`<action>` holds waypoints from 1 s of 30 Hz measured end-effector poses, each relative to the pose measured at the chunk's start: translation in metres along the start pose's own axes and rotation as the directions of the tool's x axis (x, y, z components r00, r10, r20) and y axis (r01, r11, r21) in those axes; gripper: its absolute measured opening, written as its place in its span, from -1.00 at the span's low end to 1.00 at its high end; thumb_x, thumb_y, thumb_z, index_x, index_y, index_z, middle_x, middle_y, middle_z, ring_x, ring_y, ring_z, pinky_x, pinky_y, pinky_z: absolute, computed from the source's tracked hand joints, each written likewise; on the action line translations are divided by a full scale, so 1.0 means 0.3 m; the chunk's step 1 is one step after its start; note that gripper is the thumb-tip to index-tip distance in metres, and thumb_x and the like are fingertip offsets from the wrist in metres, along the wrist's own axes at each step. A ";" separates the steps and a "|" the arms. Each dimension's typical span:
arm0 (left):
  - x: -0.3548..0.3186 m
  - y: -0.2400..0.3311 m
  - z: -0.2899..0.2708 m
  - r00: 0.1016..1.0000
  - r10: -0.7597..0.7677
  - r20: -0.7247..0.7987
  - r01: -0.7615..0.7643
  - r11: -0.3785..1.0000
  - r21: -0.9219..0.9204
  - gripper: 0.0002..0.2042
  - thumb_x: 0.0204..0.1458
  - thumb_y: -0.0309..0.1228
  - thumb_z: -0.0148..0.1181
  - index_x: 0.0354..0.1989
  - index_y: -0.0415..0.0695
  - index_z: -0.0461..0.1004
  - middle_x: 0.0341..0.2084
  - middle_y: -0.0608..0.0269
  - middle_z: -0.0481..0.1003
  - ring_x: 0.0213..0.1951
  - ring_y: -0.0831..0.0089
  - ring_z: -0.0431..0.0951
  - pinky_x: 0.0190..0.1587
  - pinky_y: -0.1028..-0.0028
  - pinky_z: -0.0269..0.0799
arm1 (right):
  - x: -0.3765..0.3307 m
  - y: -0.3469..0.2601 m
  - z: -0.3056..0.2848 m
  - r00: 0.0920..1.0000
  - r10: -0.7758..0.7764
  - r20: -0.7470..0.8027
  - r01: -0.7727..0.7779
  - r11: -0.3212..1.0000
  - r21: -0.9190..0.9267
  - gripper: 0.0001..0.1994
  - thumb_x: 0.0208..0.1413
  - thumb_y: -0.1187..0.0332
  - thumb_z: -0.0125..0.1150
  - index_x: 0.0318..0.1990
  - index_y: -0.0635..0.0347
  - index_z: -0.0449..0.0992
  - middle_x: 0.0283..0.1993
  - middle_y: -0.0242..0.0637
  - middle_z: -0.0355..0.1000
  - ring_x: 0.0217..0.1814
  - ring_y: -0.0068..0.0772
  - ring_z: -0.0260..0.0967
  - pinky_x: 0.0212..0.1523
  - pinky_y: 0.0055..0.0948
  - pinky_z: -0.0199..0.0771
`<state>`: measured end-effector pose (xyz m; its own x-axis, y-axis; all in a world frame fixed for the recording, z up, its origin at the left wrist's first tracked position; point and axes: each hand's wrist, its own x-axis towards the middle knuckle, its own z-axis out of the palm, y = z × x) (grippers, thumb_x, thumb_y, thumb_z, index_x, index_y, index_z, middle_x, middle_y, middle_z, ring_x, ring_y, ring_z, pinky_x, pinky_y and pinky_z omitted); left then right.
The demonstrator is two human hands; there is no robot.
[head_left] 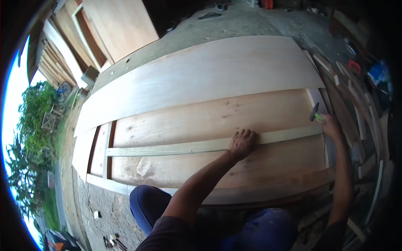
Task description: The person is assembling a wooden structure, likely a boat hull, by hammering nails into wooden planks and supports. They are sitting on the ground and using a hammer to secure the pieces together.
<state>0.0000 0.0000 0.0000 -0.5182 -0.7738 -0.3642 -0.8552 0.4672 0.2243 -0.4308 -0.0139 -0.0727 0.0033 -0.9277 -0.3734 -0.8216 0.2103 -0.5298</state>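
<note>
A long pale wooden batten (188,147) runs lengthwise across the open part of a plywood panel frame. My left hand (243,142) grips this batten near its middle, fingers bent over the far edge. At the batten's right end, my right hand (332,125) is closed round the green handle of a hammer (315,112). The dark hammer head is raised near the right end piece (315,97) of the frame. A light plywood sheet (209,71) covers the frame's far half. Near the left end, a short crosspiece (108,144) meets the batten.
Loose wood strips (358,96) lie piled along the right. Plywood boards (119,29) lean upright at the back left. My bent knees (146,205) are close to the frame's near edge. Small tools (114,242) rest on the rough concrete at the lower left.
</note>
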 end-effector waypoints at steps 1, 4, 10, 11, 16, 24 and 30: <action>0.136 0.146 -0.001 0.988 0.134 -0.081 -0.136 0.990 -0.030 -0.50 0.04 -0.13 0.31 0.09 -0.10 0.37 -0.08 0.05 0.44 0.04 0.06 0.43 0.08 0.06 0.35 | -0.057 0.339 0.046 0.967 -0.050 -0.252 0.099 0.977 0.187 -0.60 0.18 0.47 0.11 0.18 0.32 0.45 -0.02 0.13 0.54 0.11 0.02 0.51 0.09 -0.19 0.43; 0.182 -0.279 -0.164 0.995 0.082 0.049 -0.089 0.981 0.172 -0.44 0.09 0.08 0.20 0.10 -0.10 0.41 -0.01 0.05 0.44 0.12 0.07 0.42 0.14 0.08 0.38 | 0.124 -0.148 -0.003 0.990 -0.110 -0.083 0.123 0.977 0.172 -0.53 0.20 0.49 0.07 0.29 0.26 0.38 0.13 0.05 0.48 0.18 -0.11 0.45 0.20 -0.22 0.37; 0.240 -0.510 -0.282 0.997 -0.066 0.040 0.059 0.986 0.158 -0.49 0.27 0.10 -0.04 0.10 -0.07 0.47 0.01 0.05 0.48 0.13 0.09 0.47 0.16 0.07 0.41 | 0.222 0.092 -0.253 0.928 -0.317 -0.194 0.317 0.948 -0.030 -0.53 0.24 0.46 0.06 0.32 0.30 0.35 0.21 -0.03 0.45 0.25 -0.17 0.41 0.25 -0.24 0.34; 0.138 -0.589 -0.281 0.990 -0.127 -0.066 0.134 0.986 0.098 -0.53 0.25 0.04 0.02 0.09 -0.09 0.48 -0.02 0.04 0.51 0.09 0.06 0.50 0.15 0.08 0.42 | 0.217 0.032 -0.236 0.950 -0.276 -0.147 0.290 0.953 0.085 -0.53 0.24 0.46 0.04 0.31 0.34 0.34 0.22 -0.02 0.44 0.27 -0.17 0.39 0.27 -0.25 0.32; -0.471 -0.946 -0.028 0.488 -0.713 -0.504 0.537 0.700 -0.470 -0.52 0.19 -0.06 0.14 0.17 -0.13 0.45 0.11 -0.06 0.48 0.15 -0.03 0.46 0.19 0.13 0.39 | 0.257 -0.357 -0.186 0.863 -0.503 -0.035 0.503 0.854 0.135 -0.46 0.15 0.52 0.06 0.33 0.39 0.27 0.26 -0.05 0.38 0.29 -0.25 0.36 0.27 -0.34 0.28; -1.111 -1.359 0.304 -0.394 -0.894 -0.214 0.673 -0.122 -0.730 -0.18 0.12 0.10 0.15 0.44 -0.17 0.09 0.42 -0.05 0.13 0.44 0.00 0.09 0.43 0.18 0.06 | 0.291 -1.357 0.090 0.728 -0.588 0.352 0.626 0.780 0.006 -0.60 0.13 0.49 0.08 0.16 0.32 0.36 -0.12 -0.07 0.50 -0.04 -0.29 0.50 -0.01 -0.31 0.44; -1.196 -1.531 0.333 -0.443 -0.888 -0.122 0.595 -0.189 -0.781 -0.02 0.10 0.10 0.18 0.50 -0.25 -0.17 0.50 -0.11 -0.14 0.49 -0.14 -0.12 0.47 0.11 -0.10 | 0.251 -2.036 0.449 0.603 -0.539 0.588 0.712 0.696 -0.092 -0.60 0.16 0.40 0.14 0.15 0.29 0.37 -0.21 0.05 0.52 -0.15 -0.06 0.54 -0.08 -0.20 0.47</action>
<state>0.5783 0.1058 -0.0625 0.9896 -0.1243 0.0729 -0.1439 -0.8828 0.4471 0.1481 -0.1706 0.1202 0.7802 -0.4914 -0.3870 -0.6218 -0.5424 -0.5649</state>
